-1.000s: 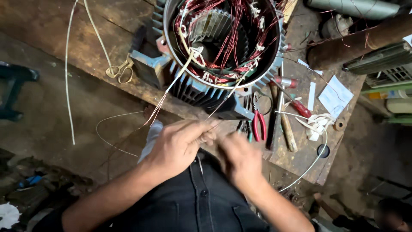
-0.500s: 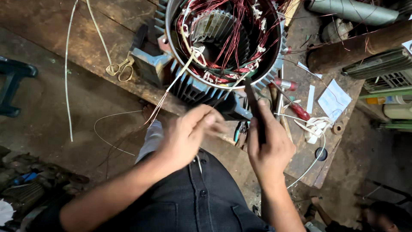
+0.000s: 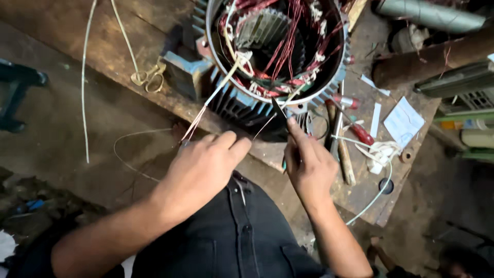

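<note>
A large motor stator (image 3: pixel 226 100) with a blue finned housing lies on the wooden bench (image 3: pixel 164 31), its red and copper windings (image 3: pixel 288 46) exposed. A bundle of copper wires (image 3: pixel 198 121) runs out of a white sleeve at the rim down into my left hand (image 3: pixel 203 170), which is closed around the strands. My right hand (image 3: pixel 309 167) grips a thin dark-bladed tool (image 3: pixel 280 109) with a teal handle end. Its tip points up at a loose strand just below the stator's rim.
Yellow-handled scissors (image 3: pixel 149 76) lie on the bench left of the stator. To the right are a red-handled screwdriver (image 3: pixel 360 133), a wooden-handled tool (image 3: pixel 346 162), paper slips (image 3: pixel 404 122) and a white cord (image 3: pixel 381 152). A grey pipe (image 3: pixel 427 15) lies at top right.
My right hand left the wire bundle, took up the dark-bladed tool and raised it toward the stator rim. My left hand kept hold of the wires.
</note>
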A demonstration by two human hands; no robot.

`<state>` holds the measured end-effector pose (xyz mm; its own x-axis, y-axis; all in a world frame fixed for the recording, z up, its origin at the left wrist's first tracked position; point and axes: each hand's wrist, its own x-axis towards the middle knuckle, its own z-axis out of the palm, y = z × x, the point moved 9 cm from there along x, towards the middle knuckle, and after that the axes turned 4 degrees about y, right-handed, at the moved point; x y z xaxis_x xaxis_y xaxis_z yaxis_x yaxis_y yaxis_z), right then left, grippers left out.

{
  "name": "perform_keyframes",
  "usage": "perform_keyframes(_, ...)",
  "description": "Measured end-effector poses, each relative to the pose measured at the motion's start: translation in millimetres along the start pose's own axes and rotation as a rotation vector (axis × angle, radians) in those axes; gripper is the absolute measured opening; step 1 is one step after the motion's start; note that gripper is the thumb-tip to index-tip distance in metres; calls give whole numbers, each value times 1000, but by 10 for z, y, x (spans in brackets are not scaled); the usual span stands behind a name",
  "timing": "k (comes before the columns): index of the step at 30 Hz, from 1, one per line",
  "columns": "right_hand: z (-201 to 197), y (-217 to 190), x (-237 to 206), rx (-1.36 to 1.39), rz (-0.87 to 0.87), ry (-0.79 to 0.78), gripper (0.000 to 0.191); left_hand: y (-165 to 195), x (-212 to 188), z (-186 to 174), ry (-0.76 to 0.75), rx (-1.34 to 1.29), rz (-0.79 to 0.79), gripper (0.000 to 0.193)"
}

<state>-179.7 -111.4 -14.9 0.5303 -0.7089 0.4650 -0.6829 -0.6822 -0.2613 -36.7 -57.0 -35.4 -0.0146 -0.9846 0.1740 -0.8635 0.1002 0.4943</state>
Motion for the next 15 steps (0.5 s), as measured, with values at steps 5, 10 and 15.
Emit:
perform_keyframes(5,152,-47,-164,333,-82,-158,53,-73,133,143,-51,-229,-156,16)
perform_keyframes(10,-30,196,-222,177,-41,70,53,-228,84,324,-168,-431,-272,29)
perform_keyframes(15,208,130,-200,-61,-57,-123,65,-66,-13,62,39,-63,-10,45)
